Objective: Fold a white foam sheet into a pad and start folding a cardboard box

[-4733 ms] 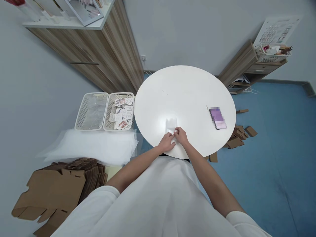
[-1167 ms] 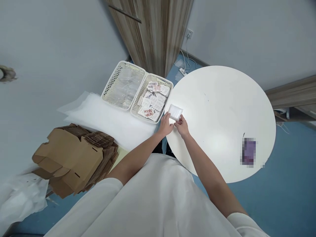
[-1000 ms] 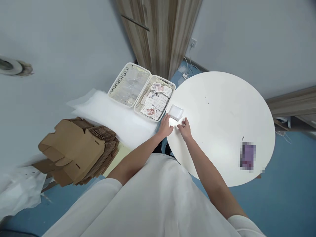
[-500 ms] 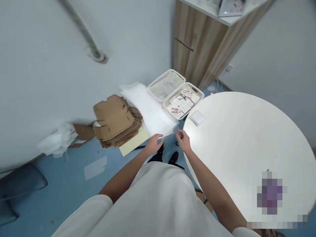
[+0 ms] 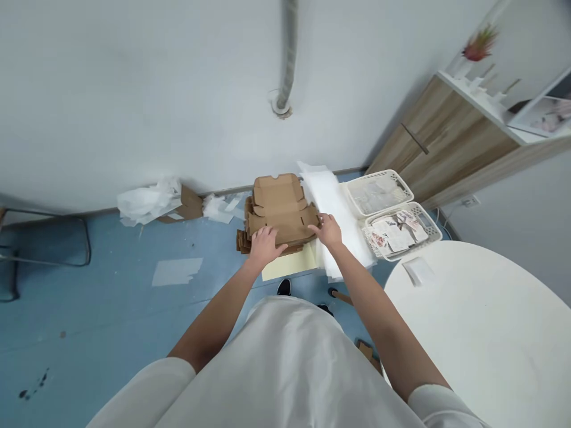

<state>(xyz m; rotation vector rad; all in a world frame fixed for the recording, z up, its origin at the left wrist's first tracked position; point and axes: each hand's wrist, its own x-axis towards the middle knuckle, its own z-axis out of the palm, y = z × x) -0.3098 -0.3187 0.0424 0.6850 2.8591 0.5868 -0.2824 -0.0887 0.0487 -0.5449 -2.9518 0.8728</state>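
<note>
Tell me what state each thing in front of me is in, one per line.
Cardboard stack: flattened, top piece unfolded.
Left hand: on the stack's near edge, grip unclear.
Right hand: at the stack's right edge, grip unclear.
White sheets: piled flat.
Far basket: open-topped, holding clear plastic.
Near basket: open-topped, holding loose printed cards.
White packet: lying on the table.
Cabinet: front looks shut.

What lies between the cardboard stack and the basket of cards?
In the head view, white sheets lie between the cardboard stack and the basket of cards.
</note>
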